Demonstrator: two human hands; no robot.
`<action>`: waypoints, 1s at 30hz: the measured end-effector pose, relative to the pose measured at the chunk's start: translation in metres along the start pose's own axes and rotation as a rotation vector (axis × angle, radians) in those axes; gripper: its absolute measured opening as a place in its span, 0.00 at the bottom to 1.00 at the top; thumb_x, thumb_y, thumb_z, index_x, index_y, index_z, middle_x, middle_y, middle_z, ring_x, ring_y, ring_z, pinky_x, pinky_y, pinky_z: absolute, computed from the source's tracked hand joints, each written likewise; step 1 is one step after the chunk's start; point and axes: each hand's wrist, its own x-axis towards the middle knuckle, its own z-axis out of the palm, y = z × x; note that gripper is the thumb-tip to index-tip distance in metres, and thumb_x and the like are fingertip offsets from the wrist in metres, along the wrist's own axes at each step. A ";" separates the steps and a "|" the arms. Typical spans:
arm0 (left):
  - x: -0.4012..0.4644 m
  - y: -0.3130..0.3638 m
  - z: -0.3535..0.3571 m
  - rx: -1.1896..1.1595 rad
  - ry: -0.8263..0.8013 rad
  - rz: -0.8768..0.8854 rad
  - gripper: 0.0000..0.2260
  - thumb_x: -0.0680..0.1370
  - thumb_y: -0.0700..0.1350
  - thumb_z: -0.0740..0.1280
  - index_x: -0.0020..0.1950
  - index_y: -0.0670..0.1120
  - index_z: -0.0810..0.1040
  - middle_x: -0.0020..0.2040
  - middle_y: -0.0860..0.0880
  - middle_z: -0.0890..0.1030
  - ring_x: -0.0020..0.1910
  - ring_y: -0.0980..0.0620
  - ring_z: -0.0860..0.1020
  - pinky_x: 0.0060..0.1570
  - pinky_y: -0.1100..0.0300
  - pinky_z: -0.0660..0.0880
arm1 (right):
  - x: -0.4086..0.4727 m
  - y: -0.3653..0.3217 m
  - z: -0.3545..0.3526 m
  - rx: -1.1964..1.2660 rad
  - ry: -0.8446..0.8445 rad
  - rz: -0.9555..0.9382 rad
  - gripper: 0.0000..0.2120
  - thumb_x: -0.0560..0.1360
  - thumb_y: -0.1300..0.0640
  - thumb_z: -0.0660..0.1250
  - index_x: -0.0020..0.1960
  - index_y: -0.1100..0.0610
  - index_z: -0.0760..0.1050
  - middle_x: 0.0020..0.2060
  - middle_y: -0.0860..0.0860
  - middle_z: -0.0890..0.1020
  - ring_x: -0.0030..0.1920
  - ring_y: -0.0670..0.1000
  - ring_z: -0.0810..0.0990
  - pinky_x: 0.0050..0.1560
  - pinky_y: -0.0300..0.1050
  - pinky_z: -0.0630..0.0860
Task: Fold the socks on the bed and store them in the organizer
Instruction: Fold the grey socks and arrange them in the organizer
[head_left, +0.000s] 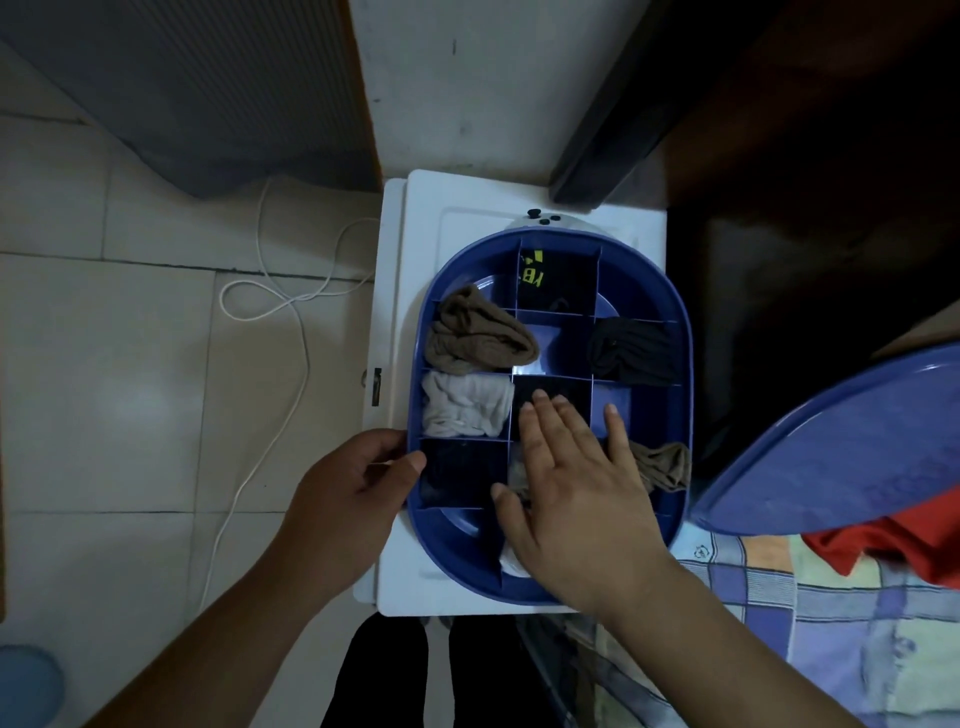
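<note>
Step in hand, as I judge it: seating a folded sock into a compartment of the organizer (680, 364). The right hand (571, 483) lies flat over the lower middle cells, fingers straight and spread, palm down; whether it presses on fabric or hovers just above, I cannot tell. A pale scrap shows under the thumb side, likely the sock being tucked. The left hand (353, 478) curls round the organizer's left rim, thumb inside the wall, fingers outside, steadying it.

To do this well: keep the left hand's hold so the tub does not slide on the white counter (400, 571); push the bundle straight down within its own cell so it does not spill over the thin dividers; withdraw the palm slowly, since soft rolls tend to spring open.

Organizer: deep blue oval tub, centre of frame, divided by a grid of thin blue partitions. Contents visible: brown sock bundle (478, 332) at left of the upper row, overhanging its divider; grey-white bundle (462, 405) directly below it; black bundle (631, 345) at right; second brown bundle (662, 465) at lower right; dark item with yellow lettering (535, 275) in the top centre cell. Several cells look dark; contents uncertain.

The blue lid (831, 457) leans at right of frame, over the checked bed cover (779, 597).
</note>
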 end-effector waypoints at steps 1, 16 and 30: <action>-0.001 0.001 0.000 -0.005 -0.005 -0.002 0.04 0.77 0.48 0.67 0.49 0.57 0.81 0.43 0.58 0.85 0.41 0.61 0.83 0.50 0.55 0.79 | -0.003 -0.004 -0.004 0.021 0.064 0.002 0.32 0.78 0.43 0.53 0.75 0.62 0.63 0.74 0.58 0.66 0.76 0.57 0.62 0.76 0.62 0.53; 0.002 0.001 -0.002 0.012 -0.028 0.045 0.08 0.77 0.48 0.67 0.45 0.64 0.78 0.45 0.66 0.83 0.44 0.64 0.81 0.51 0.54 0.80 | 0.022 -0.043 0.005 -0.124 -0.023 -0.211 0.35 0.79 0.47 0.47 0.77 0.65 0.38 0.77 0.63 0.43 0.78 0.61 0.41 0.72 0.63 0.27; 0.003 -0.003 -0.002 0.000 -0.038 0.052 0.07 0.78 0.48 0.67 0.48 0.63 0.78 0.46 0.66 0.83 0.44 0.64 0.81 0.49 0.57 0.79 | 0.029 -0.042 -0.006 0.051 0.094 -0.243 0.28 0.74 0.51 0.55 0.72 0.59 0.69 0.66 0.57 0.76 0.64 0.59 0.75 0.71 0.56 0.65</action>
